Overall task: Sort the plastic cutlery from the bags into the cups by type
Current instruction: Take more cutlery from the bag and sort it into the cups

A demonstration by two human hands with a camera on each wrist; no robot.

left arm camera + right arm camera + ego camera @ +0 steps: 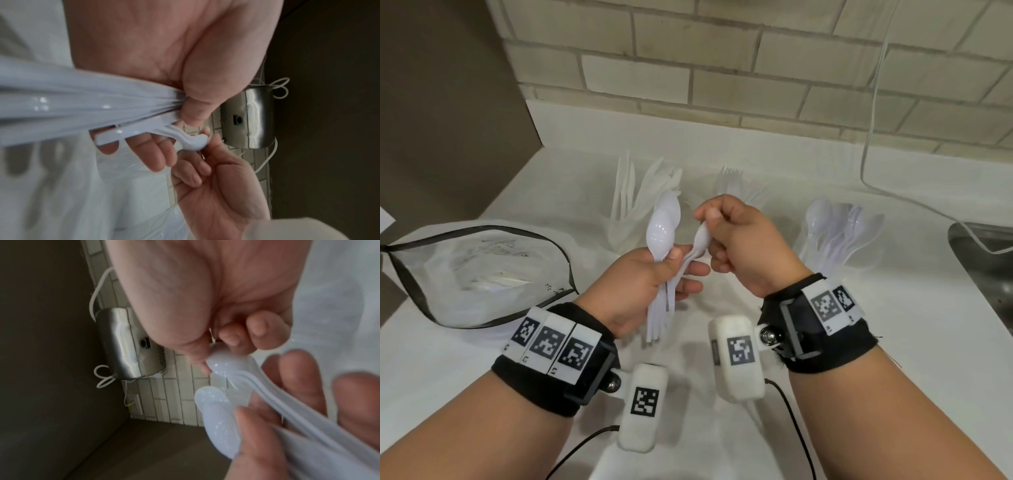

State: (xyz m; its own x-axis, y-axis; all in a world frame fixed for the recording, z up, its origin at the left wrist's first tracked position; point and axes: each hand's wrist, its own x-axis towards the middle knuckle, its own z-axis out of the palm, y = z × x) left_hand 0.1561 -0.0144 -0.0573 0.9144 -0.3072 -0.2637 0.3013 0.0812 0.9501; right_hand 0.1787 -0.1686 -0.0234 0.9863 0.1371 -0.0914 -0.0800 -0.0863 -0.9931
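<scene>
My left hand point(654, 274) grips a bundle of white plastic spoons point(663, 233) by their handles, bowls pointing up, over the middle of the counter. My right hand point(726, 226) pinches the bowl of one spoon point(702, 238) in that bundle, seen close in the right wrist view point(222, 363) and the left wrist view point(195, 142). Behind the hands stand three clear cups: one with knives point(640, 195), one with forks point(739, 185) partly hidden by my right hand, and one with spoons point(839, 233) at the right. An open clear bag point(479, 270) lies at the left.
The white counter point(774, 157) meets a brick-tile wall at the back and a dark panel point(441, 102) at the left. A steel sink point(986, 253) sits at the right edge, with a white cable point(869, 120) running down the wall to it.
</scene>
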